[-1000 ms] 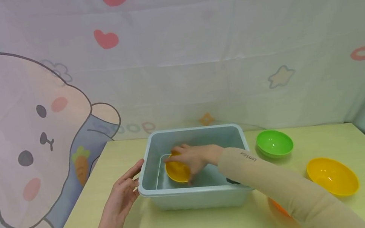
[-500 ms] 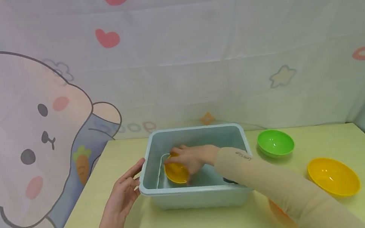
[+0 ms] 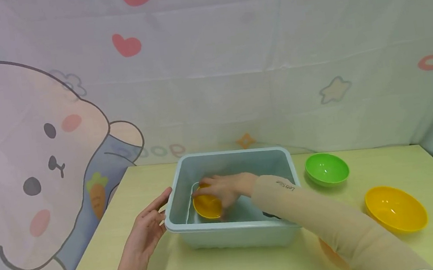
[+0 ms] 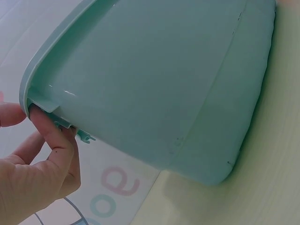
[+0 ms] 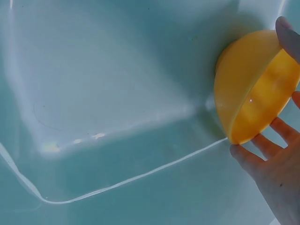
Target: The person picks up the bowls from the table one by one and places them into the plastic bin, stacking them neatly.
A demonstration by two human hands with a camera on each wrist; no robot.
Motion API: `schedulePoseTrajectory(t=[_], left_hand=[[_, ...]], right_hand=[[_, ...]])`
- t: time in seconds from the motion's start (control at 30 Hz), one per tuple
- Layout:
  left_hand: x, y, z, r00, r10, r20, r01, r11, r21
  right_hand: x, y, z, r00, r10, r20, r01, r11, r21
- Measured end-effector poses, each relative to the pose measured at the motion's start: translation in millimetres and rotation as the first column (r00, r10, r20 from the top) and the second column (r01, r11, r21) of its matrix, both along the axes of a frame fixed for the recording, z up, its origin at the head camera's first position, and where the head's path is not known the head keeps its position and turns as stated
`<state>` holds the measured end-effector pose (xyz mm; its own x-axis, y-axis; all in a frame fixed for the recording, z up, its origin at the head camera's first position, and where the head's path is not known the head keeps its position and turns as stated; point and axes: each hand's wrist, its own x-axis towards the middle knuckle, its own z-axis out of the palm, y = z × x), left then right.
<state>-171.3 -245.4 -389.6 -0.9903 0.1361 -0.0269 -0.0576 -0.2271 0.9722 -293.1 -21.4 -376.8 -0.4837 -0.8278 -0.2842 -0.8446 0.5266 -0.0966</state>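
A pale blue-green plastic tub (image 3: 237,237) stands on the table. Its left rim is pinched by my left hand (image 3: 145,228); in the left wrist view, that hand's (image 4: 42,171) fingers curl beneath the rim of the tub (image 4: 150,84). Inside the tub, toward its left end, my right hand (image 3: 229,188) grips a small yellow bowl (image 3: 208,207) by the rim. From the right wrist, the bowl (image 5: 248,77) appears tilted on its side, fingertips of my right hand (image 5: 281,173) on one side of its rim and the thumb opposite.
A thin white line (image 5: 136,178) runs along the tub's inside. Right of the tub lie a green bowl (image 3: 327,170) and a larger yellow bowl (image 3: 396,209). Beneath my right sleeve, an orange item (image 3: 332,253) is mostly hidden. A patterned cloth (image 3: 210,86) hangs behind the table.
My right hand and the small yellow bowl have shifted slightly left inside the tub. My left hand stays at the rim.
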Motion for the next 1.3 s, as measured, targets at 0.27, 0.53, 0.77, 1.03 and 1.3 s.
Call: schedulePoseTrajectory(t=[0.27,0.53,0.77,1.03,1.3], left_hand=[[-0.6,0.1,-0.1,1.000,0.003,0.002,-0.003,1.000,-0.005],[-2.5,1.1,-1.6,1.000,-0.013,-0.004,0.013,1.000,-0.002],[-3.0,1.3,-2.9,1.000,-0.018,-0.006,0.018,1.000,-0.003],[-4.2,0.7,-4.2,1.000,-0.005,-0.010,0.005,1.000,-0.017],[-3.2,2.1,-3.7,1.000,-0.016,-0.014,0.016,1.000,0.004]], right_hand=[[-1.8,-2.6,0.3,0.999,-0.029,0.034,0.028,0.999,0.020],[-0.6,-2.5,3.8,0.996,-0.061,0.063,0.058,0.997,0.049],[-2.0,-2.4,5.6,0.991,-0.101,0.090,0.097,0.994,0.049],[0.1,0.2,10.3,0.985,-0.132,0.109,0.128,0.991,0.046],[3.6,4.3,19.4,0.985,-0.131,0.110,0.128,0.991,0.039]])
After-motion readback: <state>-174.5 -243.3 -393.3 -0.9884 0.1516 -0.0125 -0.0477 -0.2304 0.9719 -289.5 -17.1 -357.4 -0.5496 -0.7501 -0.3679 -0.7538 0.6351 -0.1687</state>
